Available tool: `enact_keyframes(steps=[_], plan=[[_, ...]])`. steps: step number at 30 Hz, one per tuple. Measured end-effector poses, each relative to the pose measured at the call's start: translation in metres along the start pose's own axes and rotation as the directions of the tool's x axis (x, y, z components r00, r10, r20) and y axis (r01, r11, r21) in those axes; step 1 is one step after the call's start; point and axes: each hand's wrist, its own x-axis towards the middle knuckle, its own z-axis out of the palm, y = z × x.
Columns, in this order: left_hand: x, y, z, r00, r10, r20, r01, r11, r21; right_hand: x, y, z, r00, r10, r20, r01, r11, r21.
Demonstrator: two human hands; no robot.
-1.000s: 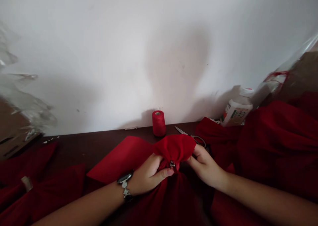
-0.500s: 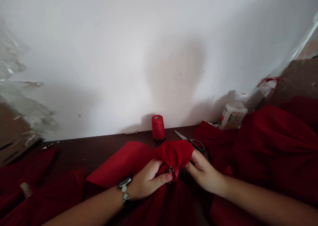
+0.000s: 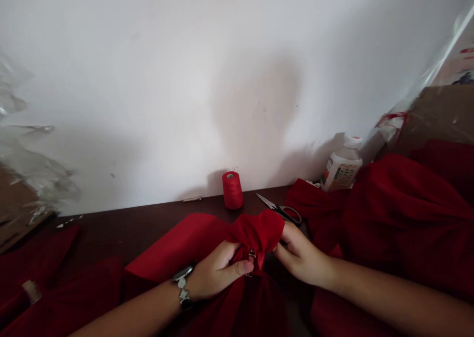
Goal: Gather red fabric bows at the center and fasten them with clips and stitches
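Spanning both hands, red cloth

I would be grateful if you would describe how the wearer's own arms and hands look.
Both hands, left and right, are ungloved, and no sleeves show on the forearms. The left wrist wears a dark-faced watch on a band with pale, ornamental links. The right wrist shows no jewellery.

Compared with a second ago, exposes the small silver metal clasp below the thumb of the bare left hand as well as above it; creases the bright red cloth into a narrower fan; turns the view rightward onto red printed marks.
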Motion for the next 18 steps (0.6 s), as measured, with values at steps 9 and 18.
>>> enact_keyframes(steps=[9,18], plan=[[-0.001,0.0,-0.001,0.993,-0.11,-0.048,0.106,0.991,-0.077,-0.001,0.008,0.003,0.997,0.083,-0.002,-0.083,0.994,0.069],[0.003,0.002,-0.001,0.989,-0.1,-0.11,0.093,0.993,-0.069,0.003,0.009,0.004,0.991,0.129,-0.022,-0.123,0.975,0.184]])
